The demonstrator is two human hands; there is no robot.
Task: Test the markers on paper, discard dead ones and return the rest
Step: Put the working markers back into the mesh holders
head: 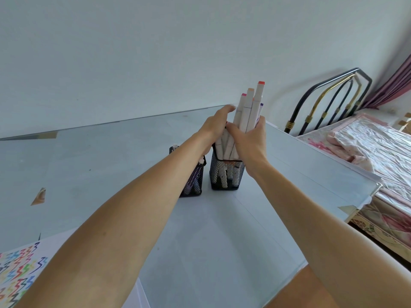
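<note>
Mesh cup is my landmark: both hands' fingers clasp the marker bundle above it; I'd lower it straight, slowly.

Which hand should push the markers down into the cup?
Probably the right hand: it wraps the bundle of white markers directly above the right black mesh cup. The left hand only steadies them from behind.

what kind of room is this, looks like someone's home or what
Most likely a bedroom at home used as a desk corner: a bed with a metal headboard stands right beside the table, and a curtain hangs in the corner.
</note>
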